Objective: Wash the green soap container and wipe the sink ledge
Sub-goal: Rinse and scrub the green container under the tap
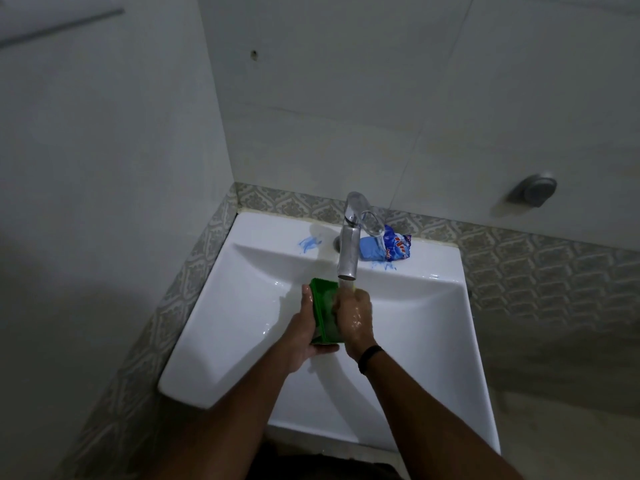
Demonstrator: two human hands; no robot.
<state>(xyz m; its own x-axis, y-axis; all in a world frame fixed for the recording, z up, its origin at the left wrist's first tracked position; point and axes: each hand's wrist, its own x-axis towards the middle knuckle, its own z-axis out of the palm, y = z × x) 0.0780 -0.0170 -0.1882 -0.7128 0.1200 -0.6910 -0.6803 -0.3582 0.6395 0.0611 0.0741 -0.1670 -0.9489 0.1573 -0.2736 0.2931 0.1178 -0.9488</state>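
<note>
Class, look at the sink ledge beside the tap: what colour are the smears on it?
Blue, on the white sink ledge; the smears show best in the head view.

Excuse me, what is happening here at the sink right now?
A person is washing a green soap container over the white sink, under the faucet. The left hand holds the container from below, and the wet right hand rubs inside it. On the ledge behind the faucet, a blue soap bar with its wrapper lies, and blue smears show that the ledge is not yet wiped.
</note>
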